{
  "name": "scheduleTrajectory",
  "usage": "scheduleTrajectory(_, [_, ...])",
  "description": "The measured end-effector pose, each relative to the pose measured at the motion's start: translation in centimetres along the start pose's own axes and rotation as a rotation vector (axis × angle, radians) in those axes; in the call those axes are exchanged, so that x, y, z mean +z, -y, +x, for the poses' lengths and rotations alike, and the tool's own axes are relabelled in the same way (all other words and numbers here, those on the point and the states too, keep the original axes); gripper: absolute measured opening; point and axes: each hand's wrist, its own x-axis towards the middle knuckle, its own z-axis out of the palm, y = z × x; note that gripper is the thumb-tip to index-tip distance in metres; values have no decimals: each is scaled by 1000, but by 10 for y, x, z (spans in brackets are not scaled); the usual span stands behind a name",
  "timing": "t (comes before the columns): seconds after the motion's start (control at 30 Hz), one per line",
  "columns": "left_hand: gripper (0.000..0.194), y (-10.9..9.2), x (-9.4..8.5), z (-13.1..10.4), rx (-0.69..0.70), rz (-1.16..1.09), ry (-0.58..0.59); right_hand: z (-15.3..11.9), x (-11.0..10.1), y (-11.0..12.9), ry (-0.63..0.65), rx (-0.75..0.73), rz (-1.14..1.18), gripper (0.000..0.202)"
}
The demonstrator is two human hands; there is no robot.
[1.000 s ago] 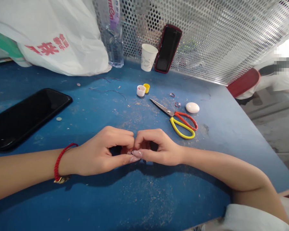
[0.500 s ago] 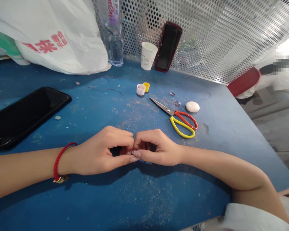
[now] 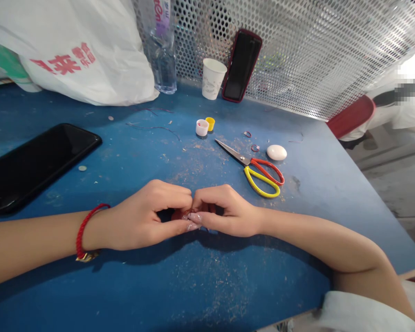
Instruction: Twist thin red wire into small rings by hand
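Note:
My left hand (image 3: 152,214) and my right hand (image 3: 226,212) meet fingertip to fingertip above the table. Both are closed in a pinch, thumbs touching, around a thin red cord (image 3: 191,213) that is mostly hidden by the fingers. A red braided bracelet (image 3: 85,230) circles my left wrist. Beyond my right hand lie scissors (image 3: 244,160) with one red and one yellow handle. Past them are two small cord rings, one farther off (image 3: 247,134) and another ring (image 3: 255,148) beside a white egg-shaped object (image 3: 276,152).
On the blue table (image 3: 200,286) a black phone (image 3: 38,166) lies at left. A white cap (image 3: 202,128) and a yellow cap (image 3: 210,123) stand mid-table. Along the perforated metal screen (image 3: 297,60) are a white bag (image 3: 100,64), a bottle (image 3: 164,69), a paper cup (image 3: 213,80) and an upright phone (image 3: 242,67).
My right thumb has shifted slightly up and left over the left thumb. Both hands stay pinched together in the same place; the table items have not moved.

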Motion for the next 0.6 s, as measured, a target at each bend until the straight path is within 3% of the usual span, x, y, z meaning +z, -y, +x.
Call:
scheduleTrajectory(0.33, [33,-1,-1,2,-27,-29,-40,-1,0,-2,-11,-12,99,28])
scheduleTrajectory(0.6, [25,-2,-3,1,-41,-24,-1,0,-1,-2,-12,-14,152,22])
